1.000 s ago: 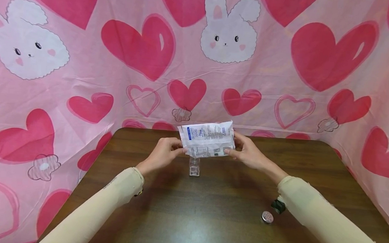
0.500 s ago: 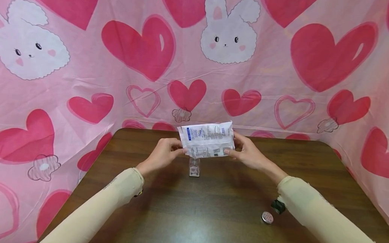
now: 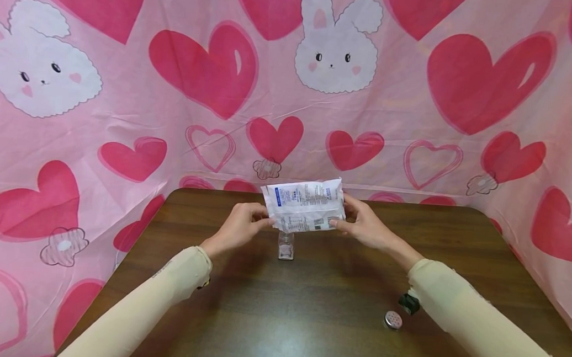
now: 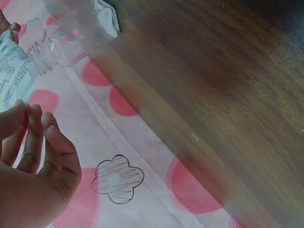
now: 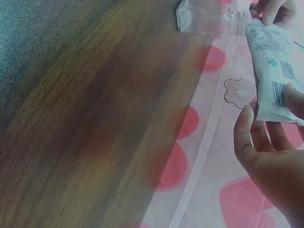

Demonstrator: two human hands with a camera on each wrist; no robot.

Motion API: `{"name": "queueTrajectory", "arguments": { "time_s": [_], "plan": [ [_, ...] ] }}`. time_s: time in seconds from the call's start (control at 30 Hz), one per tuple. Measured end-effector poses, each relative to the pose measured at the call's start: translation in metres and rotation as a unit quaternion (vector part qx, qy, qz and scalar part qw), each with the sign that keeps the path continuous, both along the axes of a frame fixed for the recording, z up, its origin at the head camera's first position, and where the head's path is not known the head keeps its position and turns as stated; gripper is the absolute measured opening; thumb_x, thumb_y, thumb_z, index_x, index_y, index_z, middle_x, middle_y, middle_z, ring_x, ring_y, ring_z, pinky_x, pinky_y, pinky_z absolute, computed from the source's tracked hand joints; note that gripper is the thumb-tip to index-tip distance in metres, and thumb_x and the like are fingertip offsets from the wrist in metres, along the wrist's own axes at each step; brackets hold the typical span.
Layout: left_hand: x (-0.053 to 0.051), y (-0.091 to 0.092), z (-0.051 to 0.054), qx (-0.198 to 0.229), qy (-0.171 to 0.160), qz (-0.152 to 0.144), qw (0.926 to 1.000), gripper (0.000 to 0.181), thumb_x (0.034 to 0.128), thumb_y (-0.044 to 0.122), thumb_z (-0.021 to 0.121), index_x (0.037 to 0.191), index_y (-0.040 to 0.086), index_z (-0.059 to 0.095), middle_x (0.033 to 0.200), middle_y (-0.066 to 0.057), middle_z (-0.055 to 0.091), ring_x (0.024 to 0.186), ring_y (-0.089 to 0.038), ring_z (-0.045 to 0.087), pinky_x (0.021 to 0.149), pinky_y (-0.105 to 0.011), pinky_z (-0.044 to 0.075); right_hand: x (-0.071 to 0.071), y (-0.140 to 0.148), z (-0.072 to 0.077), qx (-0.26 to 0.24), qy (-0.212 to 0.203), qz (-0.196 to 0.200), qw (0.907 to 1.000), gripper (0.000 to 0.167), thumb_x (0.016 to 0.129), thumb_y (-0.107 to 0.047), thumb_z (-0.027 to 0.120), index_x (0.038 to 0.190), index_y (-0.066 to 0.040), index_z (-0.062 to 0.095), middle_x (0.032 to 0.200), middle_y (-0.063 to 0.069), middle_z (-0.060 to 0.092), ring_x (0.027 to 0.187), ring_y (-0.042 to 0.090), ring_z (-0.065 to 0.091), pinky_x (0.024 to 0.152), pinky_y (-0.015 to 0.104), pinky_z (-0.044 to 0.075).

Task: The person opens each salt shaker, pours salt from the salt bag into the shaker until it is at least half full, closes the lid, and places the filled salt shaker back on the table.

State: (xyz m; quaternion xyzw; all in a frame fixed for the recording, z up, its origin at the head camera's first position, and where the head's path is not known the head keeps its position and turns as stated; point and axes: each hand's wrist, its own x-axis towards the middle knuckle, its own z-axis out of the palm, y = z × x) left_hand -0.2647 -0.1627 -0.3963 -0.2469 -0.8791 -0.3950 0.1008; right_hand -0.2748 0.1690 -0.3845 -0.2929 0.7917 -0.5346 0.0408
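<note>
Holding a white packet point(image 3: 304, 206) aslant at the mouth of a clear bottle point(image 3: 286, 248).
Fingers of the left hand point(image 3: 239, 226) and right hand point(image 3: 368, 227) pinch opposite ends of the crinkled, printed film. Bottle square-sided, upright, white matter at base; stands nearest the worktop's point(image 3: 276, 316) far edge, dark wood grain stretching wide around it. Round perforated metallic cap point(image 3: 393, 320) lies beside the right sleeve point(image 3: 480, 319), well apart from the bottle.

Dark wooden table point(image 3: 257, 309), pink cloth backdrop point(image 3: 399, 92), red hearts point(image 3: 209, 71), white rabbits point(image 3: 335, 74)
</note>
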Motion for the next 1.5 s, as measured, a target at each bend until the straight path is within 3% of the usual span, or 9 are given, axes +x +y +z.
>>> {"name": "queueTrajectory", "arguments": {
  "time_s": [0.77, 1.5],
  "plan": [
    [0.0013, 0.0007, 0.0007, -0.002, -0.001, -0.001, 1.0000, 0.006, 0.0927, 0.006, 0.082, 0.098, 0.006, 0.082, 0.092, -0.002, 0.075, 0.079, -0.020, 0.063, 0.074, -0.035, 0.055, 0.0006, 0.0008, 0.0001, 0.004, 0.002, 0.002, 1.0000, 0.064, 0.095, 0.001, 0.075, 0.152, -0.002, 0.047, 0.125, 0.024, 0.067, 0.102, 0.038, 0.067, 0.072, 0.040, 0.061],
    [0.0000, 0.0001, 0.0006, -0.001, -0.001, -0.006, 1.0000, 0.005, 0.0936, 0.004, 0.080, 0.098, 0.002, 0.081, 0.092, -0.008, 0.075, 0.081, -0.028, 0.065, 0.074, -0.036, 0.054, -0.0014, 0.0006, -0.0001, 0.004, 0.006, 0.003, 1.0000, 0.063, 0.095, 0.001, 0.075, 0.152, -0.003, 0.048, 0.126, 0.023, 0.067, 0.102, 0.038, 0.067, 0.071, 0.041, 0.061]
  ]
}}
